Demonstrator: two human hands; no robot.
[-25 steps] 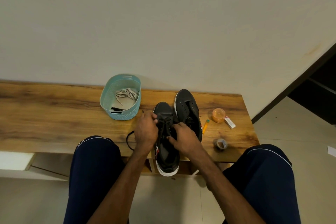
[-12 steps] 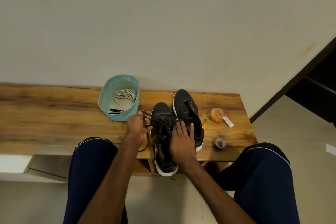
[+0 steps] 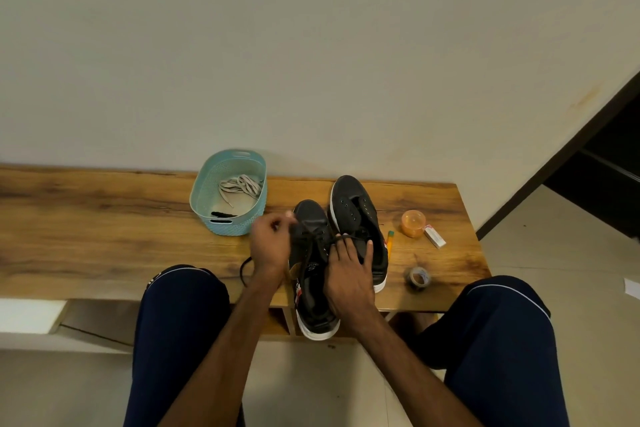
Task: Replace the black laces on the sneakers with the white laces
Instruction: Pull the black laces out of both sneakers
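Laces [image 3: 240, 185], white and flat, lie tangled inside the pale blue oval plastic basket [image 3: 228, 227] at centre left of the frame. A short dark strand [image 3: 221, 214] lies near the basket's front wall; what it is cannot be told.

To the right on the long brown wooden bench [image 3: 104, 218] are an orange round tub [image 3: 413, 222], a small white box [image 3: 435, 237], a yellow pencil [image 3: 390, 244] just beside the sneakers, and a grey tape roll [image 3: 419, 277].

The near black sneaker with a white sole [image 3: 311, 305] sits at frame centre. Its long axis runs from the frame's bottom towards the wall, toe upward, heel overhanging the bench's front edge. The second black sneaker [image 3: 349, 208] lies parallel to its right, farther back.

The left hand [image 3: 270, 246], blurred, has its fingers curled, pinching the black lace [image 3: 311, 236] drawn from the near sneaker's eyelets. The right hand [image 3: 349, 274] lies flat with its fingers spread, covering the inner sides of both sneakers. Dark blue trouser knees [image 3: 180, 322] frame both arms.
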